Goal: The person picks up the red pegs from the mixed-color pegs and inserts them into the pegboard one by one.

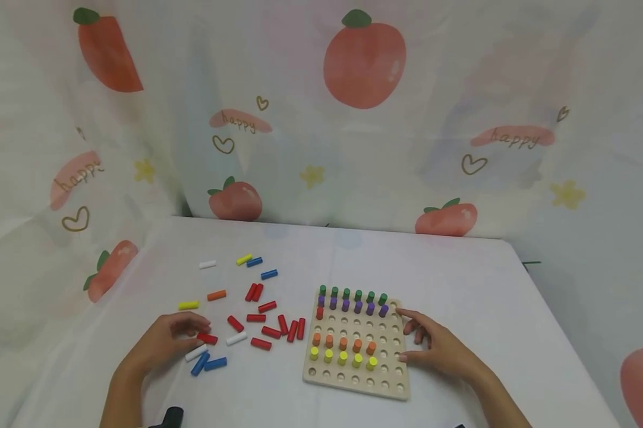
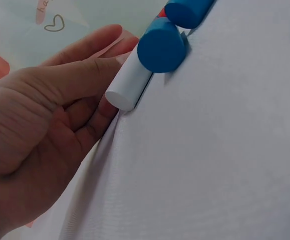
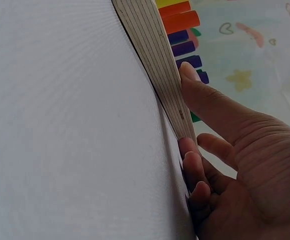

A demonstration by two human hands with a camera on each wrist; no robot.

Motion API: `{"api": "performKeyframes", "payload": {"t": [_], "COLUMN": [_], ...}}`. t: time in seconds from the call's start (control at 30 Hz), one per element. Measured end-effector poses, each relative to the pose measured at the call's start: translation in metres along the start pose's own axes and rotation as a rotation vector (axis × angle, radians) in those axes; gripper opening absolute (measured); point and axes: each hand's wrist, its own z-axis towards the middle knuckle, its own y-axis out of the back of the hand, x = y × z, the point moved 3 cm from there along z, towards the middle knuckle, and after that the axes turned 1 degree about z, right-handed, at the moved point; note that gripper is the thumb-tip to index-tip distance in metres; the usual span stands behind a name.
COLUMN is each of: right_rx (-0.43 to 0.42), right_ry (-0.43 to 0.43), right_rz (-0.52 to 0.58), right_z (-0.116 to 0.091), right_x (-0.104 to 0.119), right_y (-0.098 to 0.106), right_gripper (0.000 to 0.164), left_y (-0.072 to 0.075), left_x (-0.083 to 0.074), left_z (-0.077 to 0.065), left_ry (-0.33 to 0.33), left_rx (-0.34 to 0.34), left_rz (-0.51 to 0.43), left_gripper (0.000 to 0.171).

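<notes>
Five yellow pegs stand in the beige board.

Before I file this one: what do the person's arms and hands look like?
Both the left hand and right hand are bare, with no gloves or rings visible. No sleeves show on the forearms. A rounded black object shows beside the left forearm; I can't tell what it is.
</notes>
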Motion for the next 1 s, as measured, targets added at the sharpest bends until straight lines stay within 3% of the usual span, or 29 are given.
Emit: {"api": "performKeyframes", "payload": {"t": [0.53,1.0], "right_rx": [-0.006,-0.005], "right_ry": [-0.026,-0.054], "right_rz": [0.013,0.012], "right_z": [0.000,-0.003], "right_x": [-0.001,0.002], "right_y": [-0.002,-0.004], "right_gripper": [0.090,0.090], "left_y": [-0.003,0.006], "left_x": [0.001,-0.009], "left_z": [-0.002,-0.007], "left_ry": [0.082,0.037], "left_rx": [-0.047,-0.127], "left_rz": [0.051,-0.016], "left_gripper": [0.030,0.032]}}
